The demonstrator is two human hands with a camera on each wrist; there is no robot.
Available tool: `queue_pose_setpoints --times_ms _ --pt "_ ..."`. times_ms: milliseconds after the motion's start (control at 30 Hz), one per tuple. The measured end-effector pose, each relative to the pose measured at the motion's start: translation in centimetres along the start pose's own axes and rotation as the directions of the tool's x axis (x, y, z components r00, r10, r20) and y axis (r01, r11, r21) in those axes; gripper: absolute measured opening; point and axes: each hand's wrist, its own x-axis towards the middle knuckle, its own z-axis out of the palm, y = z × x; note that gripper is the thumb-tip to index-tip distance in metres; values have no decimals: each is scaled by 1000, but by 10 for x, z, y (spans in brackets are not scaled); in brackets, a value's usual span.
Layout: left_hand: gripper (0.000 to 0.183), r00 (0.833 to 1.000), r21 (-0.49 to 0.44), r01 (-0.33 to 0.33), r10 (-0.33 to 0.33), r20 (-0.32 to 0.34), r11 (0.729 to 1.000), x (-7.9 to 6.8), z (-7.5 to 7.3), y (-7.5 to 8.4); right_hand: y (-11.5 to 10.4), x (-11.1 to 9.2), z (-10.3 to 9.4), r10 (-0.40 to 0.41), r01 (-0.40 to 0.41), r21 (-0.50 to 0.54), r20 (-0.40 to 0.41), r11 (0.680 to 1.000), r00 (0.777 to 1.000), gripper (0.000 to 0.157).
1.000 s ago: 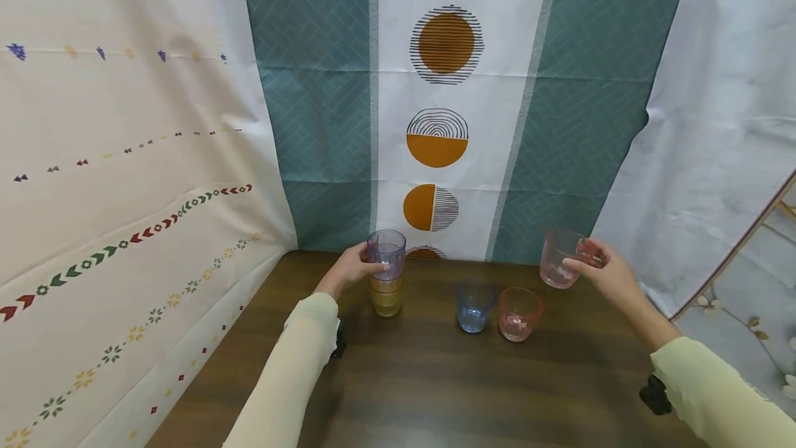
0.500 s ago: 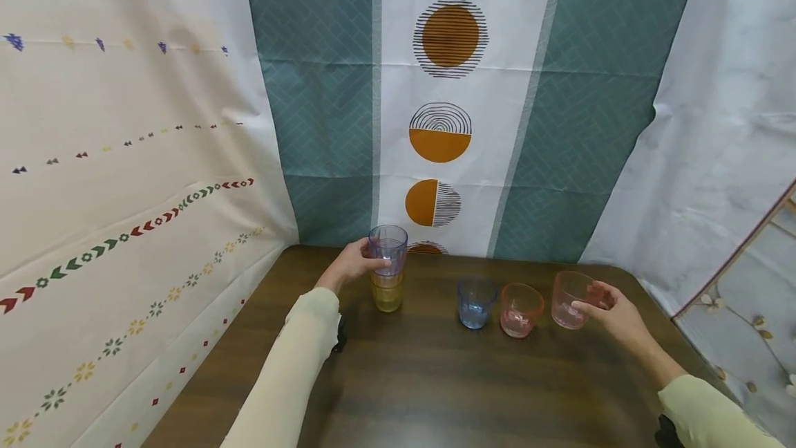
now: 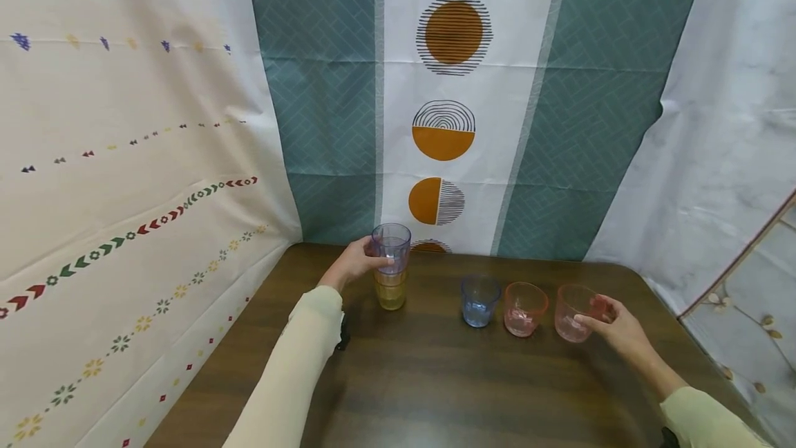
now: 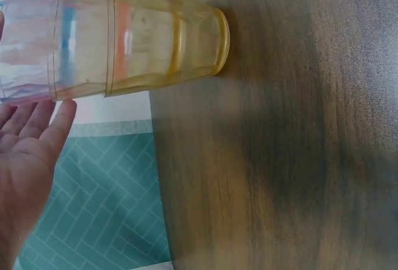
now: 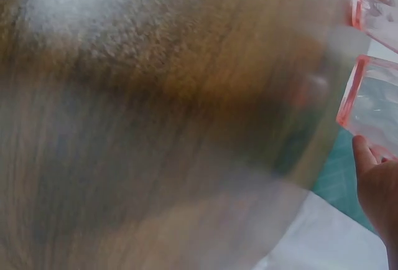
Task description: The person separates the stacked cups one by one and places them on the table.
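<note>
the left hand (image 3: 354,266) curls its fingers round the purple cup (image 3: 390,249), the top of a stack with a yellow cup (image 3: 390,291) under it, standing at the back left of the desk (image 3: 435,393). to the right stand a blue cup (image 3: 479,301) and a pink cup (image 3: 524,309), just beside each other. farthest right, the right hand (image 3: 616,323) grips a 2nd pink cup (image 3: 572,313) resting on the desk.

I see a clear purple cup (image 3: 390,246) over a yellow cup (image 3: 390,292), a blue cup (image 3: 479,301), two pink cups (image 3: 525,308) — all on a dark brown wood-grain table (image 3: 435,393). Backdrop (image 3: 443,102): teal herringbone, orange circles — black-striped.
</note>
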Motion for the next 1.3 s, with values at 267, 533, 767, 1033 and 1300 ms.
queue_pose_setpoints --times_ms 267,533,767,1033,1300 --pt "72 999 0 -47 47 25 999 2 6 -1 12 -8 4 -4 5 -26 30 1000 1000 85" --pt "73 1000 -27 -26 26 15 999 1 7 -2 21 -10 10 -37 37 27 19 999 999 88" --pt "72 1000 -27 -20 21 4 999 -3 7 -4 23 -13 13 -43 44 -36 40 998 998 88" --pt "72 1000 -16 -23 23 0 1000 -1 7 -1 11 -12 0 4 3 -84 82 996 997 96" --pt "71 1000 -47 -15 15 -9 999 -4 4 -4 -20 3 -13 -44 49 -70 76 996 996 96"
